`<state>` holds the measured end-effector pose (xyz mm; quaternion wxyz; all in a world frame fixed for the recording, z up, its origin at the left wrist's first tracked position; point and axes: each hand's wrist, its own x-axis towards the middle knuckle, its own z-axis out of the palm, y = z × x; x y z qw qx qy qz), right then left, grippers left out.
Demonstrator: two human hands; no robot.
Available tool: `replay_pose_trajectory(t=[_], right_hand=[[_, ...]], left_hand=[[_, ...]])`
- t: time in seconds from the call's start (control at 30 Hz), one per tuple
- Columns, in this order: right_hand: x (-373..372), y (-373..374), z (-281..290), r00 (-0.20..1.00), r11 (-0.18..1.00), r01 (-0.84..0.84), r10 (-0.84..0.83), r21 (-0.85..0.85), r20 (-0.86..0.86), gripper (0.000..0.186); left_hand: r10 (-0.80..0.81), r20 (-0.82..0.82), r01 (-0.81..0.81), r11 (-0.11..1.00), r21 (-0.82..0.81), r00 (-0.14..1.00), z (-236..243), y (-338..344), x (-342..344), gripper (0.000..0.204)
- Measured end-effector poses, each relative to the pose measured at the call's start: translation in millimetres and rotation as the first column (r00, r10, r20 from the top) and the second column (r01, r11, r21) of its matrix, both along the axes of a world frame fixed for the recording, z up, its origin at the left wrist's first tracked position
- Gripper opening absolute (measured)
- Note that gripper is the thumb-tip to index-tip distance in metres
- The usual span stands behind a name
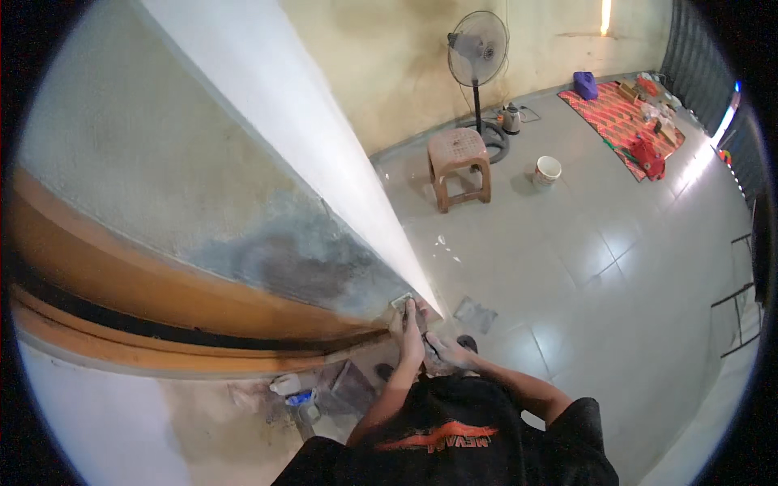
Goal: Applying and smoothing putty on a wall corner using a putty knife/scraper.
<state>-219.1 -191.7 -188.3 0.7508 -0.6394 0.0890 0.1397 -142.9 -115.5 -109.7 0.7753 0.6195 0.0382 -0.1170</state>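
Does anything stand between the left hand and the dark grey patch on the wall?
Apart from the small pale block at the fingertips, nothing visible stands between the left hand and the dark grey patch. The brown stool and white bucket stand well aside.

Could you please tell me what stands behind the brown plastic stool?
A pedestal fan; part of its round base shows, the rest is covered by the stool.

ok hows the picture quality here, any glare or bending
Head view: glare patches on the tiled floor; head view: the white wall strip looks almost washed out; head view: fisheye curves the orange trim, with black corners; head view: left hand and right hand small, fine detail unclear.
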Motion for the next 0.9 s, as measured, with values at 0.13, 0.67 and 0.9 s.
replay_pose_trajectory(t=[0.13, 0.67, 0.9], right_hand=[[3, 12, -10, 0.996, 0.995, 0.092, -0.091, -0.033, 0.017, 0.055], [27, -36, 11, 0.798, 0.877, 0.369, -0.129, -0.308, 0.588, 0.06], [-4, -72, -4, 0.919, 0.833, 0.11, 0.122, -0.542, 0.375, 0.046]], left_hand=[[0.033, -0.061, -0.035, 0.999, -0.027, 0.998, 15, -6, 0, 0.023], [-0.435, 0.246, 0.373, 0.89, 0.261, 0.866, 71, -22, -20, 0.017], [-0.342, 0.081, 0.344, 0.849, -0.4, 0.936, -37, -10, -27, 0.03]])
